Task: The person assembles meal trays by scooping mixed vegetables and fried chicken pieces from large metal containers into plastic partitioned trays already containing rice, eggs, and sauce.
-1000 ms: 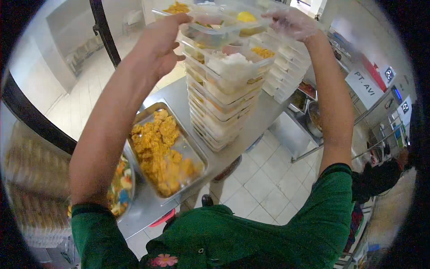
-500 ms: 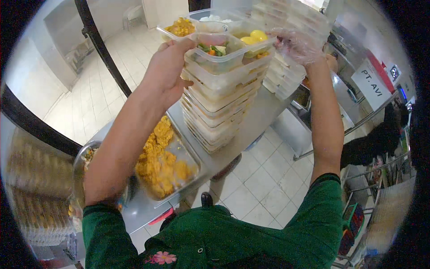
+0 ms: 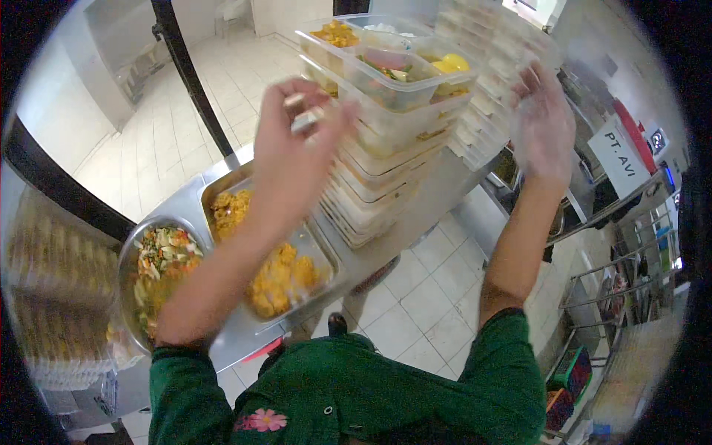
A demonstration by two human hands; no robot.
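Note:
A tall stack of clear plastic meal boxes stands on the table in front of me. Its top compartment tray holds a yellow-orange dish, something white, vegetables and yellow egg-like pieces. My left hand is just left of the stack, blurred, its fingers curled but apart and nothing seen in them. On the other side, my right hand, in a clear plastic glove, is raised away from the boxes with its fingers apart. Below my left forearm lies a metal tray of orange-yellow fried pieces.
A round metal bowl of chopped vegetables sits left of the tray. More stacked boxes stand behind the front stack, and another pile is at far left. At right are a sign and a metal rack.
Both hands have let go of the top box and moved apart from it. My left hand came back toward me; my right hand shifted right. The view has shifted slightly.

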